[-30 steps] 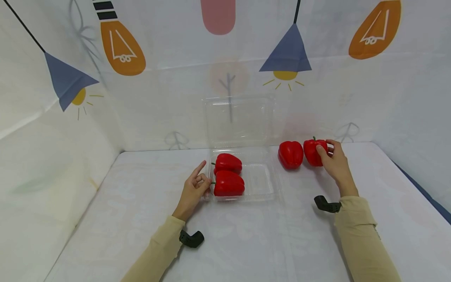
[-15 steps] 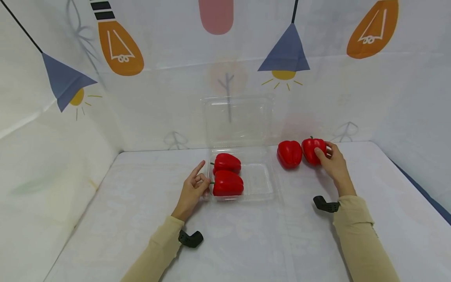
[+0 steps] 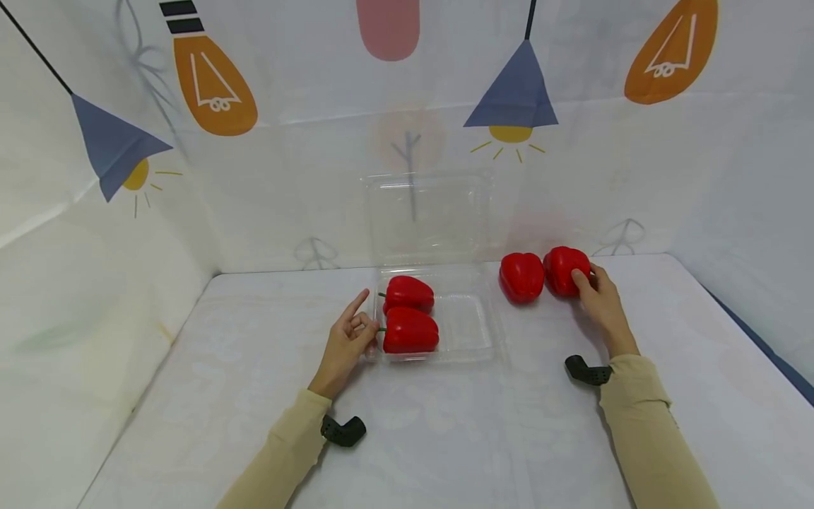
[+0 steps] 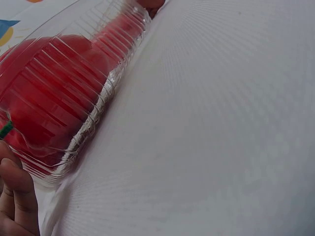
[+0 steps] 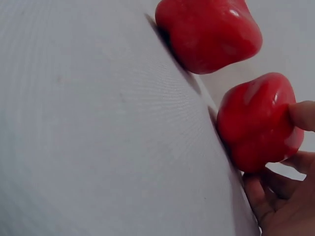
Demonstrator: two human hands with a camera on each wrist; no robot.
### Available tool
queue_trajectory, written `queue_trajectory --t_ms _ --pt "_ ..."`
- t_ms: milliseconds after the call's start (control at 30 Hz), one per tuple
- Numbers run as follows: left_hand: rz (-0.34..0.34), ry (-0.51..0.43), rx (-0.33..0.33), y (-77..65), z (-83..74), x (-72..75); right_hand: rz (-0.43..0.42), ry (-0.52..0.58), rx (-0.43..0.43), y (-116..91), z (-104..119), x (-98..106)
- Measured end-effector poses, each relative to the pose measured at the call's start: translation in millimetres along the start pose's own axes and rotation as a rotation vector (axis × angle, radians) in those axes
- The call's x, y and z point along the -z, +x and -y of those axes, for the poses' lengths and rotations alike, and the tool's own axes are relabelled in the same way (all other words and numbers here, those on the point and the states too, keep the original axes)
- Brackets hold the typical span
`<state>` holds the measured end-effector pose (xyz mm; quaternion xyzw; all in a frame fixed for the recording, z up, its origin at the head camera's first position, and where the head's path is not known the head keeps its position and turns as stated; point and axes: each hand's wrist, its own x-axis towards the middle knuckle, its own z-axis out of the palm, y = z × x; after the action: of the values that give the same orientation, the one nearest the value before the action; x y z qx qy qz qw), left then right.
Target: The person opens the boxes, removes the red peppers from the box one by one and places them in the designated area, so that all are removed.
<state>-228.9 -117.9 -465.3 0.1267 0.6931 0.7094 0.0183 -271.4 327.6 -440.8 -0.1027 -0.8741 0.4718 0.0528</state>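
Note:
My right hand holds a red bell pepper by its right side, thumb in front and fingers behind. That bell pepper rests on the table in the right wrist view, its stem hidden. Just left of it lies another red bell pepper. At the left edge of an open clear plastic container, my left hand grips the rim, index finger extended. Inside, on the left, two red bell peppers lie on their sides, a rear pepper and a front pepper, stems pointing left.
The container's clear lid stands raised against the patterned backdrop. A white cloth covers the table. Black wrist mounts stick out beside both sleeves.
My right hand has tipped its bell pepper, so the green stem that pointed up is out of sight. The left hand and the peppers in the container stay put.

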Motion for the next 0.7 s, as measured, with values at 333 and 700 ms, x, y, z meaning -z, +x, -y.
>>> queue_trajectory --t_ms 333,700 --pt "-0.008 0.006 -0.007 0.2 1.3 1.3 0.007 0.002 0.005 0.3 -1.2 -0.7" --pt "0.001 -0.002 0.006 0.2 0.3 0.5 -0.061 0.038 0.037 0.3 -2.5 0.2"
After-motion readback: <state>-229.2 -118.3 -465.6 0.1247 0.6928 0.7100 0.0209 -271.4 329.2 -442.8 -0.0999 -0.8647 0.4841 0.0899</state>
